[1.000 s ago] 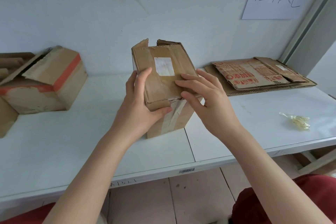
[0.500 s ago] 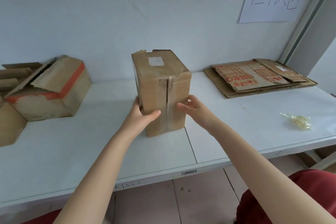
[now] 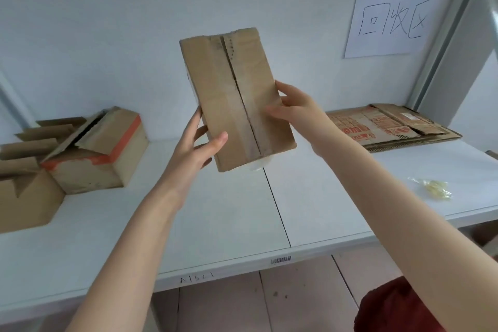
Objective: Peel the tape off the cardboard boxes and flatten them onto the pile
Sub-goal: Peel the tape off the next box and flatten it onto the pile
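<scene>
I hold a tall brown box [image 3: 237,100] up in the air with both hands, well above a white table [image 3: 215,224]. The box leans, its top toward my left, and its broad face is turned to me. A seam runs the length of that face under a strip of clear tape [image 3: 244,116]; the top edge is ragged. My left hand [image 3: 196,148] grips the lower left edge, thumb on the face, fingers behind. My right hand [image 3: 296,113] grips the right edge midway, thumb near the seam, fingers curled round the side. Below the box a wide stretch of table shows, with a joint line running front to back. At far left, against the wall, sits an orange-striped box [image 3: 99,153] with loose flaps, touching an open box [image 3: 24,197] at the table's left end. At far right, by the wall, lies the pile [image 3: 390,127] of flattened cardboard, well apart from my hands. A small wad [image 3: 428,188] of peeled tape lies near the front right edge. A paper sign [image 3: 390,24] hangs on the wall above the pile.
</scene>
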